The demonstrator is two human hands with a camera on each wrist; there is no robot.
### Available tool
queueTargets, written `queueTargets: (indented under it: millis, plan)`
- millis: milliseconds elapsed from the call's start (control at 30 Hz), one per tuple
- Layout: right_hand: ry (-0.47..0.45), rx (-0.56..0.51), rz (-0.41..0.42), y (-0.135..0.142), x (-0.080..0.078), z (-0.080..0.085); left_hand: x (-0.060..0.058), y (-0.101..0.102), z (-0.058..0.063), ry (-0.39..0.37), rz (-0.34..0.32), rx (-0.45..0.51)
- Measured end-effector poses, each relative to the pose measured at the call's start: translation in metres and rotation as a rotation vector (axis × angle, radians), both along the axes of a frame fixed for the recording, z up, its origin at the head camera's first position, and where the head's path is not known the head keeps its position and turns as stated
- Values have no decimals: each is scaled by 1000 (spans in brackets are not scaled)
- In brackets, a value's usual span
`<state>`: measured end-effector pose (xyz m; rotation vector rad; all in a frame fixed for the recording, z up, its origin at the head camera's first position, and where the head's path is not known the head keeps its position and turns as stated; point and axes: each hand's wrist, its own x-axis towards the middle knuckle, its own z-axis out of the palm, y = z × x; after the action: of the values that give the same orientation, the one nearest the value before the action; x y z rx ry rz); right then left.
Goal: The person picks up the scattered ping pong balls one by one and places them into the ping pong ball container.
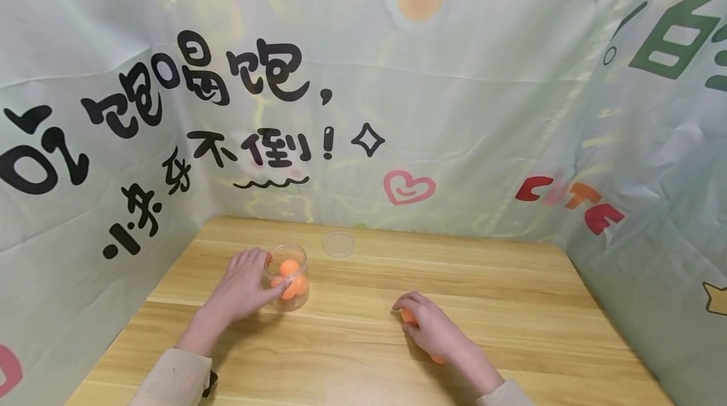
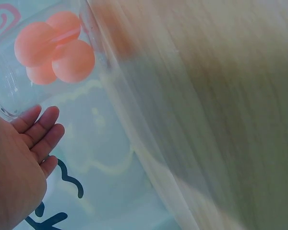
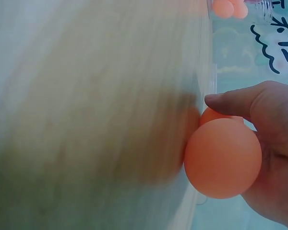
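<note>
On the left of the table stands a clear plastic jar (image 1: 289, 302) with several orange balls (image 1: 289, 268) in it. My left hand (image 1: 247, 283) holds the jar from its left side, thumb in front and fingers behind. In the left wrist view the fingers (image 2: 48, 139) lie against the jar's wall. My right hand (image 1: 428, 324) grips an orange ball (image 1: 408, 316) at the table, its thumb (image 3: 230, 101) over it in the right wrist view. A second orange ball (image 3: 223, 158) lies nearer that camera, partly hidden under the wrist in the head view.
A clear round disc, like a lid (image 1: 339, 245), lies flat behind and right of the jar. The wooden table (image 1: 483, 273) is bordered at the back and sides by a printed cloth (image 1: 477, 128).
</note>
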<state>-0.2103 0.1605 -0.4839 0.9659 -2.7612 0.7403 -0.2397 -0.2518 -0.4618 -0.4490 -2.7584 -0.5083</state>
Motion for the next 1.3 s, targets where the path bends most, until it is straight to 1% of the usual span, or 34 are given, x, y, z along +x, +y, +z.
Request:
queueTargets:
  millis: [100, 200, 400, 533, 733, 933, 1133, 1300]
  plan:
    - [-13, -7, -2, 0, 0, 0, 0, 0, 1, 7, -4, -1]
    - [-8, -12, -9, -1, 0, 0, 0, 0, 1, 11, -6, 2]
    - [24, -33, -37, -4, 0, 2, 1, 1, 1, 12, -6, 5]
    - [70, -51, -46, -6, -1, 3, 1, 1, 1, 13, -7, 3]
    - [91, -81, -68, -10, -3, 5, 1, 1, 2, 10, -6, -2]
    - [147, -138, -82, -13, -4, 7, 1, 1, 2, 5, -4, -4]
    - [165, -206, -93, -19, -4, 11, 1, 0, 1, -1, -4, 2]
    - [201, -255, -85, -25, -5, 13, 1, 0, 1, -1, -4, 4]
